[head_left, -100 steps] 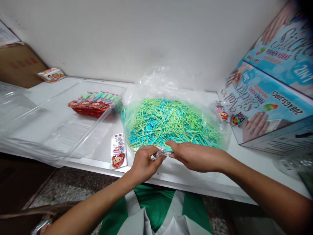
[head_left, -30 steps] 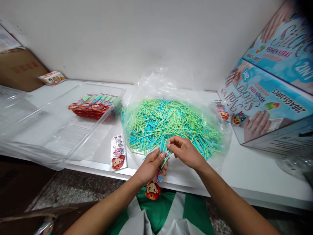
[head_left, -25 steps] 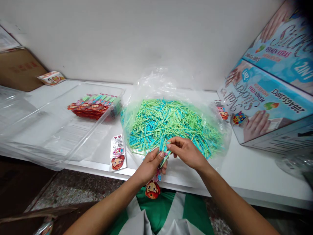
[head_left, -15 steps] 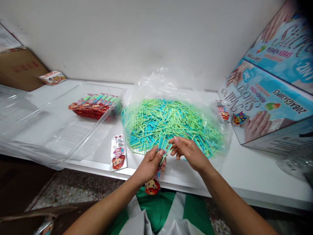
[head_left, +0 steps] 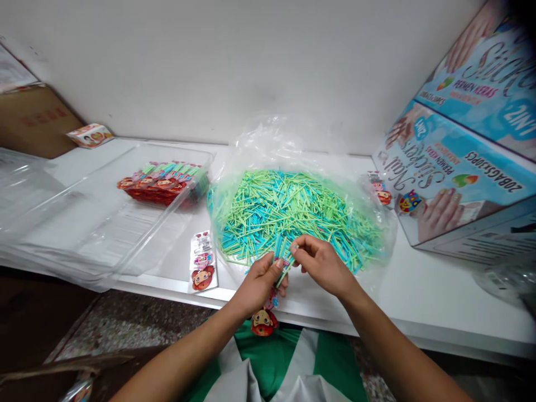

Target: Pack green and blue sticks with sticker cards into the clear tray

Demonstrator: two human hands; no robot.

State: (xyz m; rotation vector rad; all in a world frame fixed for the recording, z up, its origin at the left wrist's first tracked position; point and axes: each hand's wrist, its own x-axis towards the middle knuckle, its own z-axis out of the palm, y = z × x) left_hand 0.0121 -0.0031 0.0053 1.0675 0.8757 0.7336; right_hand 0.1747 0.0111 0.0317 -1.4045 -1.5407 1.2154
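My left hand [head_left: 264, 279] is closed on a printed card [head_left: 263, 322] with a red-haired cartoon face hanging at its lower end, and on several green and blue sticks [head_left: 280, 248] that fan out above the thumb. My right hand [head_left: 316, 261] pinches the upper part of a green stick at the right of that bunch. Just beyond both hands, a clear plastic bag [head_left: 272, 139] lies open with a heap of green and blue sticks [head_left: 288, 206]. A stack of similar cards [head_left: 203, 262] lies left of my left hand.
A clear plastic tray [head_left: 121, 254] on the left holds filled red cards [head_left: 161, 184]. Blue printed boxes [head_left: 460, 167] stand at the right, a cardboard box [head_left: 37, 120] at the far left. The white table's front edge [head_left: 377, 324] runs below my hands.
My right hand's fingers have closed on a stick at the bunch. The hanging card has shifted slightly right and down with my left hand.
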